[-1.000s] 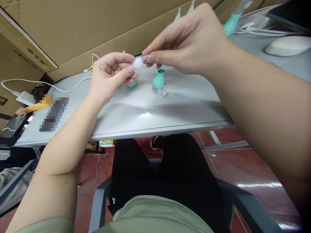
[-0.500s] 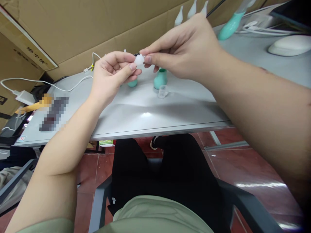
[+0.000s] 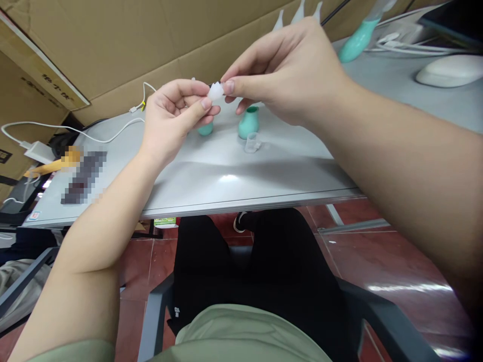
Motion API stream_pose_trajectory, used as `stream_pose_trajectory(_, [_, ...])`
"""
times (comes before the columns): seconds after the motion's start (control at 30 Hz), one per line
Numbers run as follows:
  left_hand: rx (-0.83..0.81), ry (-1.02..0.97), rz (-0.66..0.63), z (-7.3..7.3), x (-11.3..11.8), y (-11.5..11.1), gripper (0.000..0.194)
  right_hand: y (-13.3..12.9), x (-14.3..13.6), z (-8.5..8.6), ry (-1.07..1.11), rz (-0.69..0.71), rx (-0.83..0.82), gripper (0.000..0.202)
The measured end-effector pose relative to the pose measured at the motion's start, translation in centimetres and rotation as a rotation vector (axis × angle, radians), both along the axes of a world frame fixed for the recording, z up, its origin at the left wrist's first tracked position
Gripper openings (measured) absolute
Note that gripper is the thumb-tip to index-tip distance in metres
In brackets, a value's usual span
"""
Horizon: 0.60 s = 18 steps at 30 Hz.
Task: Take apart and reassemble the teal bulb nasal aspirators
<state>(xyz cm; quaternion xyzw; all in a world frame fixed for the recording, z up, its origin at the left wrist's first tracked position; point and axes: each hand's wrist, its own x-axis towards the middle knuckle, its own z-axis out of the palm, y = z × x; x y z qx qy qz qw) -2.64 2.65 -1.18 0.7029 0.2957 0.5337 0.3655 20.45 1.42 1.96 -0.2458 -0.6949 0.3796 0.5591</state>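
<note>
A small white translucent piece (image 3: 216, 92) is pinched between the thumb and fingers of my left hand (image 3: 177, 108). My right hand (image 3: 275, 75) meets its right side, thumb and forefinger closed there; whether they grip the same piece or a tiny part on it is too small to tell. Below my right hand, a teal bulb (image 3: 248, 123) stands upright with its opening up. A clear cup-like part (image 3: 252, 143) lies just in front of it. Another teal piece (image 3: 206, 128) is partly hidden behind my left hand.
White pointed tips (image 3: 298, 12) rise behind my right hand. A teal bulb with a clear top (image 3: 358, 42) lies at the back right, near white cables and a white mouse (image 3: 451, 70). A pixelated dark object (image 3: 85, 176) and white charger (image 3: 39, 151) are at left.
My right hand has shifted slightly, its fingertips closer around the right side of the white piece. My left hand has hardly moved.
</note>
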Motion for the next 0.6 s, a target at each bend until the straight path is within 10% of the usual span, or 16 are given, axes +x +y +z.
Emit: stream_pose_trajectory(0.6, [-0.007, 0.009, -0.084, -0.5, -0.3, 1.4, 0.067, 0.2, -0.4, -0.8, 0.072, 0.051, -0.052, 0.009])
